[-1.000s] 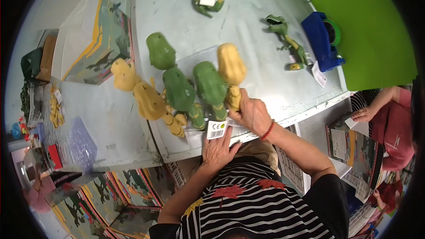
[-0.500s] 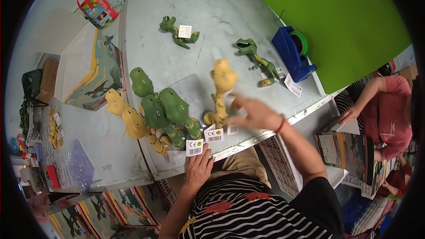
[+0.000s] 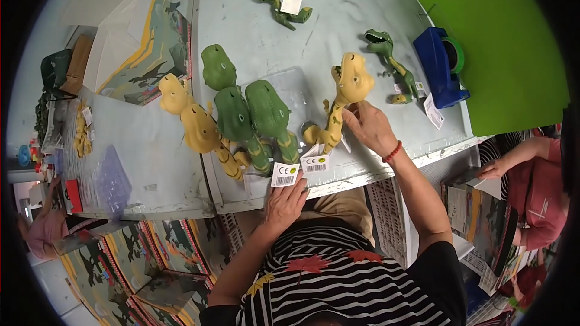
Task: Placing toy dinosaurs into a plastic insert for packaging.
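A yellow toy dinosaur (image 3: pixel 333 122) stands near the table's front edge, leaning right with its mouth gaping. My right hand (image 3: pixel 370 128), with a red bracelet at its wrist, closes at its neck and body; some fingertips are hidden. My left hand (image 3: pixel 286 200) rests at the table edge, fingers stretched out beneath a white tag (image 3: pixel 284 175). Just beyond it, a green toy dinosaur (image 3: pixel 266 108) stands in a cluster with another green dinosaur (image 3: pixel 232 111), a third green one (image 3: pixel 219 67) and yellow dinosaurs (image 3: pixel 198 128).
Farther back lies a green dinosaur (image 3: pixel 278 6); another (image 3: pixel 393 63) lies beside a blue tape dispenser (image 3: pixel 435 66). A printed open box (image 3: pixel 145 48) is at left, near crumpled clear plastic (image 3: pixel 112 184). A green panel (image 3: pixel 501 48) borders the right. Another person (image 3: pixel 541 193) handles boxes there.
My right hand has come in from beside the yellow dinosaur and closed at its body; the dinosaur now leans right. My left hand keeps its place by the tag. The whole view has shifted.
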Demonstrator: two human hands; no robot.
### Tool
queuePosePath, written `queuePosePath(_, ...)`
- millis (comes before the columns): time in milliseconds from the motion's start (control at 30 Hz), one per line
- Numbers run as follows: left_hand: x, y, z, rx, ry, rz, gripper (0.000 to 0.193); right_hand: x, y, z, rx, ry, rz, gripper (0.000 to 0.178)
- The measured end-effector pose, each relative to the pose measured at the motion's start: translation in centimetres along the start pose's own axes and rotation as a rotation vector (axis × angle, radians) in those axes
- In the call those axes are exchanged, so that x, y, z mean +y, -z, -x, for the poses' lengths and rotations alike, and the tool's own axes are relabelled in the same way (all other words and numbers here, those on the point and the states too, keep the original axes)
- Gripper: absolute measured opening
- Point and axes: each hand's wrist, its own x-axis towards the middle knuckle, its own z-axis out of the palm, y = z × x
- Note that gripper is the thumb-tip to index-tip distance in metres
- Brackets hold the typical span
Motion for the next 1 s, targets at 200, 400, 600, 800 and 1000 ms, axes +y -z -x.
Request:
queuePosePath(200,-0.2,0.0,0.2,-0.001,0.004,0.039,0.034,-1.6,0.0,1.0,-0.163,-0.122,-0.41,0.037)
queuePosePath(400,-0.1,-0.2,0.2,-0.014,0.016,0.03,0.035,-4.3,-0.5,2.4,-0.077,-0.114,-0.455,0.035)
queuePosePath(600,-0.2,-0.4,0.4,-0.037,0.031,0.019,0.034,-4.1,-4.1,1.1,0.184,0.08,-0.024,0.029)
queuePosePath(800,-0.2,-0.2,0.1,-0.063,0.036,0.026,0.036,-6.4,-6.6,1.2,0.272,0.149,0.144,0.03)
queuePosePath(1000,-0.2,-0.4,-0.2,-0.022,0.024,0.087,0.035,-6.9,-8.2,1.6,0.372,0.127,0.188,0.028)
